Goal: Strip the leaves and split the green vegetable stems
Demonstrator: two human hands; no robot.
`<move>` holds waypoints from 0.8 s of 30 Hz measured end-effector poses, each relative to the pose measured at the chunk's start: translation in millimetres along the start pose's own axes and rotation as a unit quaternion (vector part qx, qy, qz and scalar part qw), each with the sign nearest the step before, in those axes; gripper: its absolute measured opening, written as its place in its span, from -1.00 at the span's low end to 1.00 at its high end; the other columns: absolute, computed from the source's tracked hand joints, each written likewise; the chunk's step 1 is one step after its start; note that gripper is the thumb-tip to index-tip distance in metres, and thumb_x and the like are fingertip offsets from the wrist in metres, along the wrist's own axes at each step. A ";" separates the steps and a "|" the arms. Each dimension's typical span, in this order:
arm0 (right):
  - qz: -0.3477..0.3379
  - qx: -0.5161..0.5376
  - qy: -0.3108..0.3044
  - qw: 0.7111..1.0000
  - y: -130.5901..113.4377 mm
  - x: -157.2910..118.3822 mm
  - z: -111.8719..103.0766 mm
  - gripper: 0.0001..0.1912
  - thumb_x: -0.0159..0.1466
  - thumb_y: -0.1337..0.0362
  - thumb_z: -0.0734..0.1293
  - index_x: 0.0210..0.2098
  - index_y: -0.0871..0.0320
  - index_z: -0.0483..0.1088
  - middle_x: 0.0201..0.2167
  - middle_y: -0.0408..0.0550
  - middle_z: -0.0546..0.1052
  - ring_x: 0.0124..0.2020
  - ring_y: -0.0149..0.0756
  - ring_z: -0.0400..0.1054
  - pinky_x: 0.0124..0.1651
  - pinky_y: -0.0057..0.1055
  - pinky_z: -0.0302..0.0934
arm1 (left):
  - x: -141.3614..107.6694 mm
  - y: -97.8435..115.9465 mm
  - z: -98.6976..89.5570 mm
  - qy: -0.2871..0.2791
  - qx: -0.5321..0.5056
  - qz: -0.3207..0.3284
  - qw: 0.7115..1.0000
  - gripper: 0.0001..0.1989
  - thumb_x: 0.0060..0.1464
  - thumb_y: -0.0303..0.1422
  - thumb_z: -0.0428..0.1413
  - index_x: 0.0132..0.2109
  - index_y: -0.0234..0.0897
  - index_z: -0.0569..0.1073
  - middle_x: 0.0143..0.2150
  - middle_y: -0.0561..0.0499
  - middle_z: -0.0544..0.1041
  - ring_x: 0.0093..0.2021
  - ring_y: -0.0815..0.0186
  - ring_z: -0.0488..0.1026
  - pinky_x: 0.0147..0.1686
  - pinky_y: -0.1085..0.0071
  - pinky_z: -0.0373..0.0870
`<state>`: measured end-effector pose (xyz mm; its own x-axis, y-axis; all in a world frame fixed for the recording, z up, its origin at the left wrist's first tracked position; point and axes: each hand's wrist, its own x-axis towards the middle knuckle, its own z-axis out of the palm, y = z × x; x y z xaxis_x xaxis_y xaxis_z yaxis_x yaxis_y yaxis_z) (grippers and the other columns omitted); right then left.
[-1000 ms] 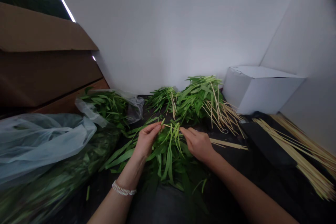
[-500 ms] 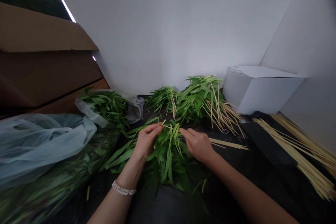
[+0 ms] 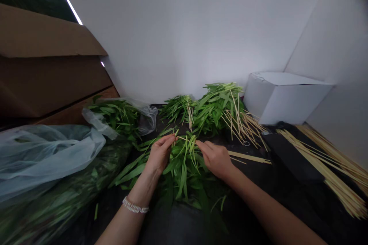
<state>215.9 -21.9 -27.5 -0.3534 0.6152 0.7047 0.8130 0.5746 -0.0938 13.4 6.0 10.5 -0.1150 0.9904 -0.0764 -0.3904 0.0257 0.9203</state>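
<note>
My left hand (image 3: 160, 154), with a beaded bracelet on the wrist, pinches a light green leafy stem (image 3: 176, 133). Close to those fingertips is the end of a thin wooden skewer (image 3: 181, 138). Several pale green stems (image 3: 191, 144) hang side by side on the skewer, their long leaves drooping below. Closed around the skewer's other end is my right hand (image 3: 216, 157); most of what lies inside its fingers is hidden. Under both hands spreads a loose heap of long green leaves (image 3: 184, 178).
Behind lie skewered leafy bundles (image 3: 218, 103) and a smaller bundle (image 3: 178, 106). Loose skewers (image 3: 324, 176) lie right, near a white box (image 3: 293, 101). Plastic bags (image 3: 48, 157) of greens and a cardboard box (image 3: 51, 80) stand left. A white wall (image 3: 178, 38) rises behind.
My left fingertips have shifted slightly left with the pinched stem, and more bare skewer shows between them and the hanging stems. My right hand has barely moved.
</note>
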 end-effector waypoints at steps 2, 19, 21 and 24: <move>0.000 0.000 0.000 1.000 0.0 -0.1 0.1 -0.62 0.29 0.45 0.13 0.04 0.22 0.40 -0.40 -0.07 0.49 -0.44 -0.37 0.37 -0.39 -0.46 0.13 | 0.2 0.2 -0.2 -0.006 -0.014 -0.013 1.000 -0.67 -0.34 -0.38 0.40 -0.31 -0.38 0.60 -0.40 -0.05 0.62 -0.42 0.37 0.51 -0.36 0.49 0.44; 0.002 -0.002 -0.009 1.000 -0.3 -0.3 0.0 -0.61 0.27 0.47 0.14 0.04 0.21 0.40 -0.38 -0.05 0.50 -0.44 -0.37 0.37 -0.39 -0.48 0.12 | 1.0 -2.4 -0.8 -0.024 -0.035 -0.023 0.999 -0.65 -0.39 -0.39 0.43 -0.34 -0.38 0.61 -0.42 -0.04 0.63 -0.41 0.39 0.52 -0.28 0.49 0.44; 0.001 -0.005 -0.013 1.000 -0.3 -0.5 0.5 -0.61 0.27 0.46 0.14 0.04 0.22 0.40 -0.39 -0.06 0.50 -0.43 -0.37 0.37 -0.39 -0.48 0.12 | 0.7 -2.9 -0.7 -0.025 -0.034 -0.026 0.999 -0.66 -0.39 -0.39 0.43 -0.34 -0.38 0.61 -0.41 -0.04 0.63 -0.41 0.39 0.52 -0.28 0.48 0.44; -0.001 -0.004 -0.013 1.000 -1.1 -0.6 0.5 -0.62 0.28 0.46 0.14 0.04 0.23 0.39 -0.39 -0.05 0.50 -0.44 -0.36 0.38 -0.39 -0.47 0.13 | 0.6 -4.0 -0.5 -0.029 -0.031 -0.032 0.999 -0.67 -0.37 -0.40 0.42 -0.33 -0.38 0.60 -0.40 -0.05 0.63 -0.40 0.38 0.53 -0.29 0.48 0.44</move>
<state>214.9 -22.6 -28.2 -0.3679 0.6279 0.6859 0.8159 0.5717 -0.0857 14.5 6.4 6.6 -0.0353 0.9932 -0.1108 -0.4506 0.0831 0.8888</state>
